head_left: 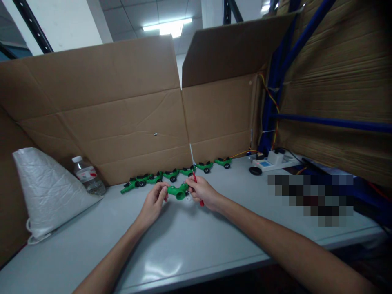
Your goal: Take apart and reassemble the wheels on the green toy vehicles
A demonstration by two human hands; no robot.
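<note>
My left hand [155, 198] pinches one end of a green plastic toy car body [180, 192], held a little above the table. A round, cup-shaped opening on the body faces me. At its other end the fingers of my right hand [203, 192] are closed close against the part. That hand also grips a slim red-handled tool [201, 202], which sticks up past the fingers; its exact kind is unclear. Small white ring-like pieces [188, 199] show just below the hands. Behind them stands a row of several green toy cars [170, 175] with black wheels.
On the left, a white bag [50, 196] leans beside a water bottle [88, 175]. Cardboard [128, 114] walls off the back. A power strip [272, 161] with cables and a black ring [255, 170] lie at right, near a blurred-out patch. Blue rack posts [271, 110] rise there.
</note>
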